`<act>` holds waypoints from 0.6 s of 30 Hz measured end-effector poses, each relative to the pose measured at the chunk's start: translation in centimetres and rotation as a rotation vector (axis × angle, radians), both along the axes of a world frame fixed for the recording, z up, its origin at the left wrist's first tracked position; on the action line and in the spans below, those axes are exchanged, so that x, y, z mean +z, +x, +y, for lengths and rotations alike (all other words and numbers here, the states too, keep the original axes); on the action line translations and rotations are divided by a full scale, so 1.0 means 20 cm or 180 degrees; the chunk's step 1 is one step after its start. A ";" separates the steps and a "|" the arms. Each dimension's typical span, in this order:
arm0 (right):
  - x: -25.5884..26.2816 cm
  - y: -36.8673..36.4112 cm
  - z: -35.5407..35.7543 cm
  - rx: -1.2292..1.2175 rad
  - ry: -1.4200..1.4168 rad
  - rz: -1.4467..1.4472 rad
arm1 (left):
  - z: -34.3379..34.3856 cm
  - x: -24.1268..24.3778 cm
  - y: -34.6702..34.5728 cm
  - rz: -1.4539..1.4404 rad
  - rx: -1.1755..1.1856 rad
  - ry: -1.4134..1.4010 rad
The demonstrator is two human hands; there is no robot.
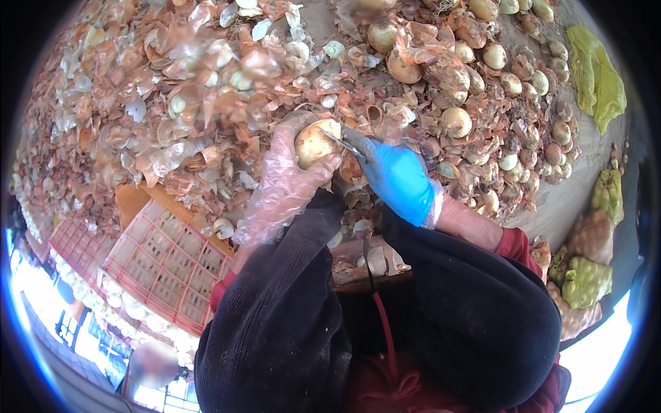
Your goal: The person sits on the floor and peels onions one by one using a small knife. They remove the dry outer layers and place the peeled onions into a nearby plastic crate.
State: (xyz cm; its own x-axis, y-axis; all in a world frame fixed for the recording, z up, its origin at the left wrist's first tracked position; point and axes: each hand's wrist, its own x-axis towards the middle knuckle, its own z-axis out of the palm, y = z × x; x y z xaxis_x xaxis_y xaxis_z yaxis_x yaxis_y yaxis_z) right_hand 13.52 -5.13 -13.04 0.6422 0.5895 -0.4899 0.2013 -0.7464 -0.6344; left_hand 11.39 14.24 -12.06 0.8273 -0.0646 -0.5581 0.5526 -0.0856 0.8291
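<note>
A pale yellow onion rests in my left hand, which wears a clear plastic glove and curls around it from the left and below. In my right hand, gloved in blue with dirty fingertips, is a small knife. Its blade reaches across to the onion's upper right side and appears to touch it. The knife's handle is hidden by the fingers. Both hands are above my bent knees. Below the onion, between my hands, a brownish onion lies among dry skins.
Loose onion skins cover the ground ahead and left. Unpeeled onions lie in a heap to the right. A pink plastic crate stands at my left, with white onions beyond it. Yellow-green mesh and filled mesh sacks are at far right.
</note>
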 end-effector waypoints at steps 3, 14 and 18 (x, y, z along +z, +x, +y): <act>-0.11 -0.01 0.03 -0.0291 0.0465 -0.0230 | -0.01 -0.03 -0.01 -0.0224 -0.0019 0.0265; -0.16 0.08 0.05 0.0063 0.0667 -0.0188 | 0.01 -0.02 -0.06 0.0348 0.0947 -0.0895; -0.17 0.14 0.04 0.0196 0.0857 -0.0176 | 0.01 0.00 -0.07 0.0622 0.1336 -0.1312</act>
